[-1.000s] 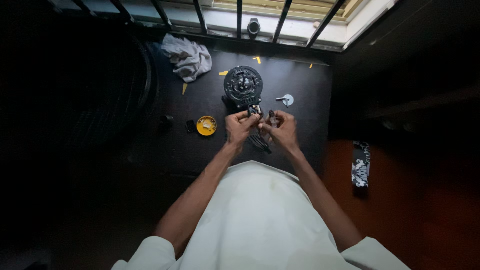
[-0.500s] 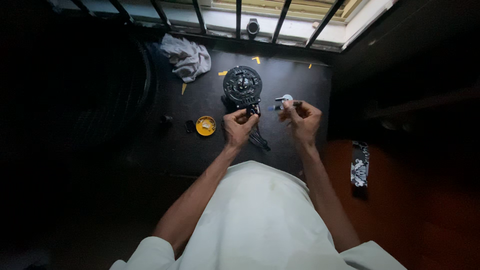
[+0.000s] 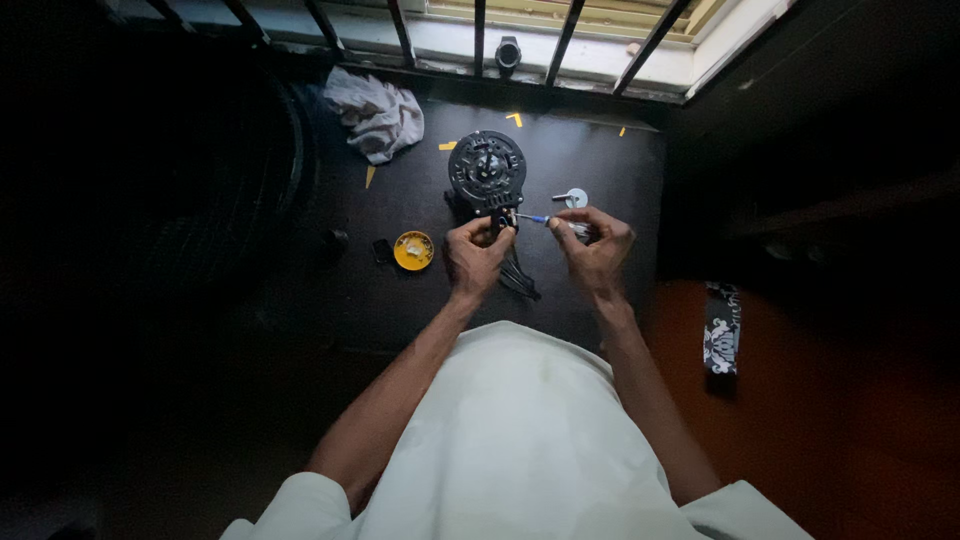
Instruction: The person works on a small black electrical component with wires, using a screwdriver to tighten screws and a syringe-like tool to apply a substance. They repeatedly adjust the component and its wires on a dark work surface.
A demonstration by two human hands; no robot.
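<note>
Left hand (image 3: 478, 252): we pinch a small dark part at the near edge of the round black motor housing (image 3: 487, 170);
Right hand (image 3: 592, 242): we grip a blue-tipped tool (image 3: 540, 219), tip toward that part; on the desk (image 3: 420, 300)

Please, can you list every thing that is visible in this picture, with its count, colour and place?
round motor part: 1, black, on the table below the window
cables: a bundle, black, from the motor part down between the hands
small screwdriver: 1, blue and clear, in the right hand, tip at the motor part's lower edge
small disc: 1, white, right of the motor part
shallow dish: 1, yellow, left of the left hand
cloth: 1, grey-white, crumpled, far left of the table
table: 1, dark
window bars: several, dark, along the top
round object: 1, dark, on the sill
patterned cloth: 1, black and white, right side
left hand: 1, on the motor part's lower piece
right hand: 1, holding the screwdriver
</note>
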